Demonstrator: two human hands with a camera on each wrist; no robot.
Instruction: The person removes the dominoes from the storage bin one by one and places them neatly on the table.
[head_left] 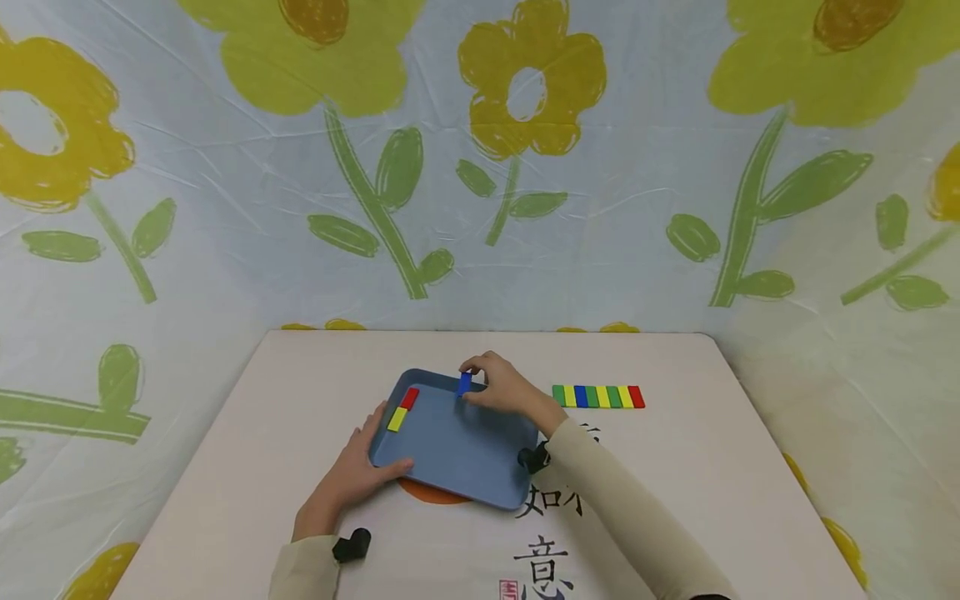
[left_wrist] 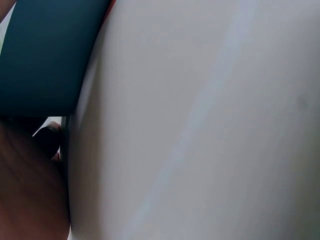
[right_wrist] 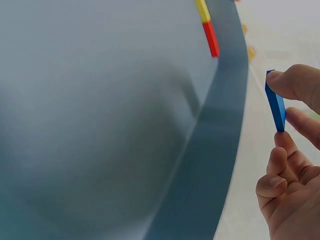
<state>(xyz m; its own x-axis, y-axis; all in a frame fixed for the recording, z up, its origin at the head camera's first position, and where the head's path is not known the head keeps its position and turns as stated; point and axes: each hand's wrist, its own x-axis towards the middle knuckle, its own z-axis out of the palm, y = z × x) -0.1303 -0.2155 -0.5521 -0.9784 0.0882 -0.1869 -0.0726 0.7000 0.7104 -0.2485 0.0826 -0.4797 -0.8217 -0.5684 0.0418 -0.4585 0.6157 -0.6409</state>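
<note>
Cropped right sleeve [head_left: 637, 517], right hand [head_left: 508, 388] pinching blue block [head_left: 464, 385], tray [head_left: 457, 446] partly hidden

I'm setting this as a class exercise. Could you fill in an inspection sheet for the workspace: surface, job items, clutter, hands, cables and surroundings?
Surface: pale table bearing dark characters; an orange shape shows partly from under the tray.
Job items: blue-grey tray; inside, a red tile and yellow tile end to end along its left side; a row of coloured tiles right of the tray.
Clutter: nothing seen.
Left hand: touches the tray's near left corner.
Right hand: pinches a blue tile near the tray's far rim.
Cables: nothing seen.
Surroundings: flower-printed sheeting behind and at both sides.
</note>
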